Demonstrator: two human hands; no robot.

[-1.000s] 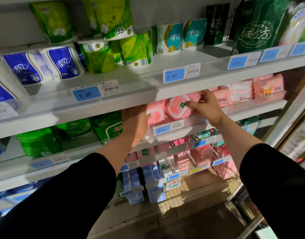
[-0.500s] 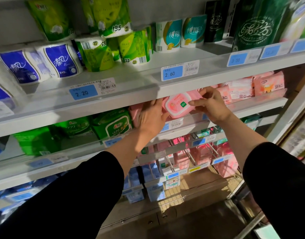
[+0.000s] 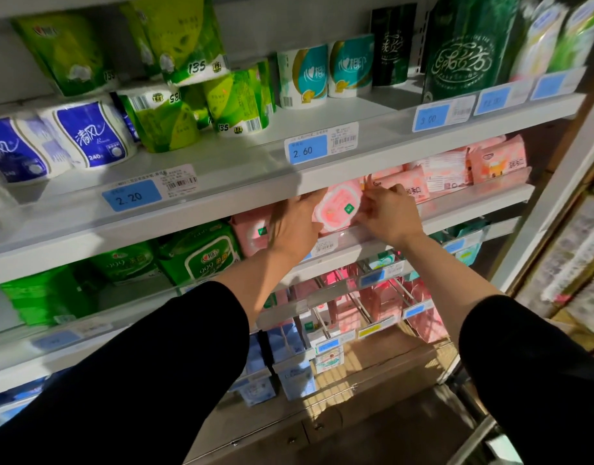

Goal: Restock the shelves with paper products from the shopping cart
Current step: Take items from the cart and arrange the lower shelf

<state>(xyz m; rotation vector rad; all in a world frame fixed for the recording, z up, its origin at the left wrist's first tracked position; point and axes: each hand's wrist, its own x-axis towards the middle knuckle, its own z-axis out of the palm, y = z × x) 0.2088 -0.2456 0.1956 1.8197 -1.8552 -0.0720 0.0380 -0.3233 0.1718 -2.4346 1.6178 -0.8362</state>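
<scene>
Hands bracket a pink wipes pack [image 3: 339, 205] at the shelf [image 3: 456, 209] lip, left hand [image 3: 293, 226] flat against one end, right hand [image 3: 387, 214] pinching the other; it looks light, soft and slick, best held by its ends.

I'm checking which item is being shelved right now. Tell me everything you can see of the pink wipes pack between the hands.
The pink wipes pack is a soft, glossy plastic packet with a paler rounded flap panel on its face and a small green square mark near its right edge. It stands tilted at the front of the second shelf, under the 2.60 price tag, among other pink packs. The left hand presses its left side, and the right hand holds its right edge. Its print is too blurred to read.
</scene>
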